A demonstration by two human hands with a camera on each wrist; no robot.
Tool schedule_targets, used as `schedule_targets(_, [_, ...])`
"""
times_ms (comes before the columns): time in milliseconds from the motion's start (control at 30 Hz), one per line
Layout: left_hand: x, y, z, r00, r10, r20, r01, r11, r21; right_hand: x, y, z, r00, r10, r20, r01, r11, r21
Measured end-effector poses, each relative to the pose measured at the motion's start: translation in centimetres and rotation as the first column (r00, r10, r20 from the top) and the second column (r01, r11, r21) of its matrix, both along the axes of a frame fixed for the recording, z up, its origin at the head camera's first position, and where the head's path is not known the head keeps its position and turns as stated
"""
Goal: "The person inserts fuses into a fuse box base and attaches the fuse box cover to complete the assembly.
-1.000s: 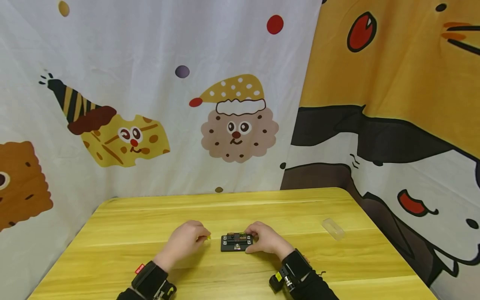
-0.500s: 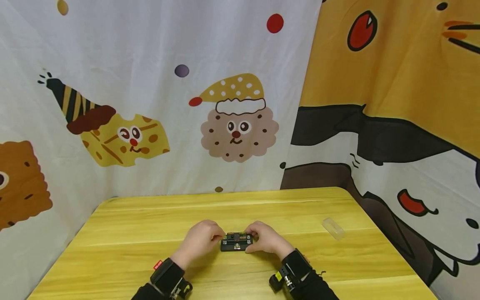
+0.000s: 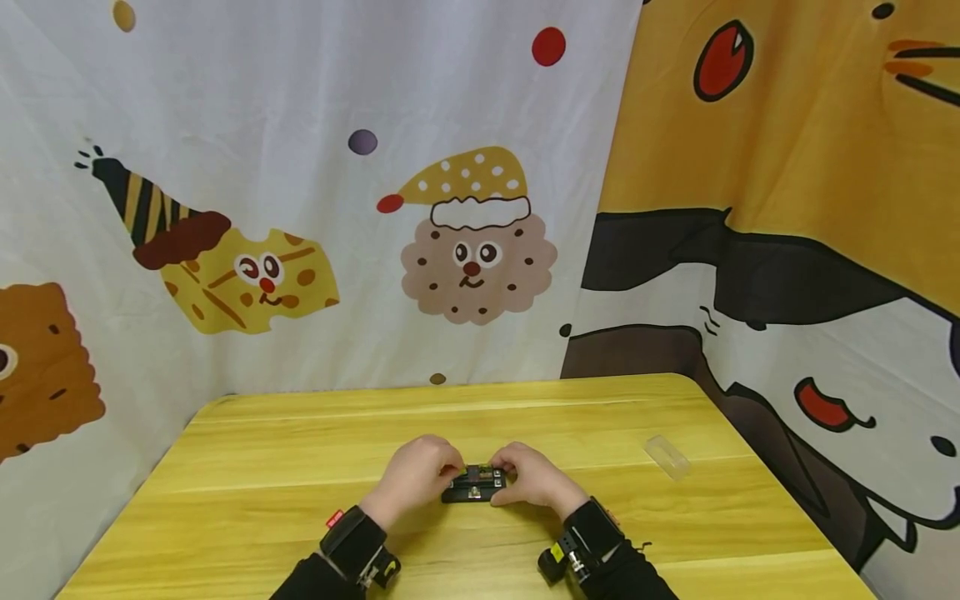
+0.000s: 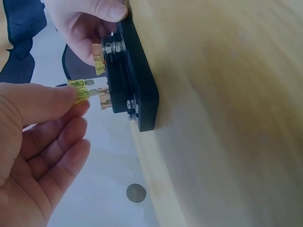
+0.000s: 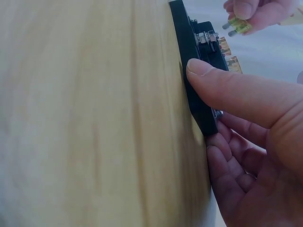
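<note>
Between finger and thumb, my left hand point(image 3: 422, 473) pinches a yellow blade fuse point(image 4: 79, 89). The fuse's two metal prongs point at a black fuse block point(image 4: 138, 78) lying on the table; in the left wrist view they are just apart from its top. An orange-brown blade fuse point(image 4: 104, 98) sits in the block close to the prongs. Farther along the block are another orange-brown fuse point(image 4: 97, 49) and a yellow one point(image 4: 100, 67). My right hand point(image 3: 536, 482) grips the block's right end, its thumb on the near edge, as the right wrist view also shows.
A clear plastic cover point(image 3: 667, 457) lies on the wooden table point(image 3: 300, 433) to the right. Behind the table hangs a printed cloth point(image 3: 315, 358) with cartoon figures. Metal screw terminals point(image 5: 204, 37) stick up along the block.
My left hand has moved right, bringing the yellow fuse from beside the block to over its left part. The right hand and the block have stayed in place.
</note>
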State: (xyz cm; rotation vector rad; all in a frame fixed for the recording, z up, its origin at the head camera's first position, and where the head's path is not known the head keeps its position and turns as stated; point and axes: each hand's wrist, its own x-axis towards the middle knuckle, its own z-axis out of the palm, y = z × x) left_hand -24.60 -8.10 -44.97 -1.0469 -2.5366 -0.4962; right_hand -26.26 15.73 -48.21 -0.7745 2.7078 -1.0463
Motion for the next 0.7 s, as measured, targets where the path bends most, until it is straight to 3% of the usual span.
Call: schedule_targets(700, [-0.22,0.37,0.09,1.0,-0.021,-0.005,0.021,0.998,-0.053,-0.13,-0.06,-0.04,1.0,-0.007,0.004,0.007,1.0,-0.003])
